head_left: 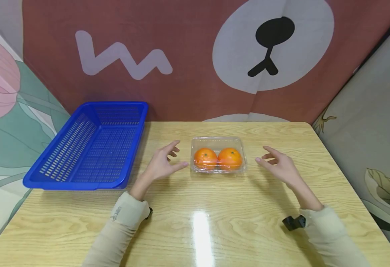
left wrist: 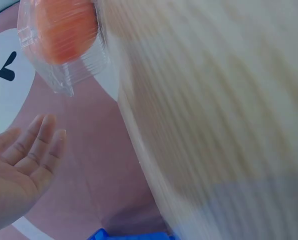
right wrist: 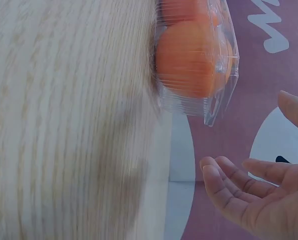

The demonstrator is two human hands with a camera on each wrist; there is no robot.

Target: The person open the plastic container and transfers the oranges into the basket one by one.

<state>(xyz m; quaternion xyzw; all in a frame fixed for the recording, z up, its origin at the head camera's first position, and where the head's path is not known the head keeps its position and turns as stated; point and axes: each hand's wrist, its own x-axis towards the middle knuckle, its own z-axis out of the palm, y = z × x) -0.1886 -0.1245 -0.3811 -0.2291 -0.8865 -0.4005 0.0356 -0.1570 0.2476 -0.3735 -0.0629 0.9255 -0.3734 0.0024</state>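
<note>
A clear plastic clamshell box (head_left: 216, 142) lies on the table with two oranges inside, a left orange (head_left: 205, 158) and a right orange (head_left: 229, 158). Its lid looks closed over them. To the left of the box hovers my left hand (head_left: 163, 163), fingers loosely bent and thumb pointing toward the box, apart from it. On the other side my right hand (head_left: 279, 167) hangs in the air, also apart from the box, with relaxed fingers. Both wrist views show the palms holding nothing, with the box (left wrist: 64, 82) a short way off.
A blue plastic basket (head_left: 78, 185) with slotted walls stands on the left of the wooden table (head_left: 248, 222). Behind the table hangs a brown cloth (head_left: 181, 96) with a cartoon bear face. Patterned cloths cover both sides.
</note>
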